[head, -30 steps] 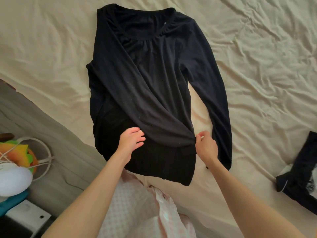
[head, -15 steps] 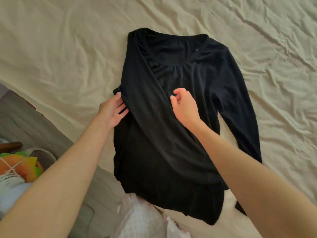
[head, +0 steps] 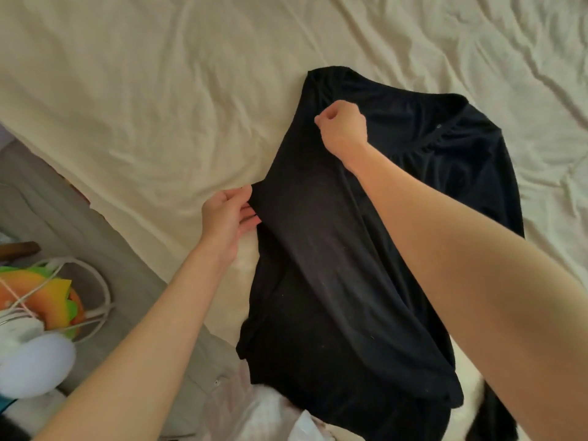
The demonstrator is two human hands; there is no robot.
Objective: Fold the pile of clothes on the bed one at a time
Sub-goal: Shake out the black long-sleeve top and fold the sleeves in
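We find the left hand (head: 227,218) pinching the black top's (head: 324,281) folded side edge, evidently to keep that fold line taut. Right of it, the right hand (head: 342,128) is fisted on cloth beside the neckline. The top lies on the bed sheet (head: 143,106), between both grips.

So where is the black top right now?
Head view: the black top lies right of centre on the cream bedsheet, left hand at its side edge, right hand gripping near the neckline.
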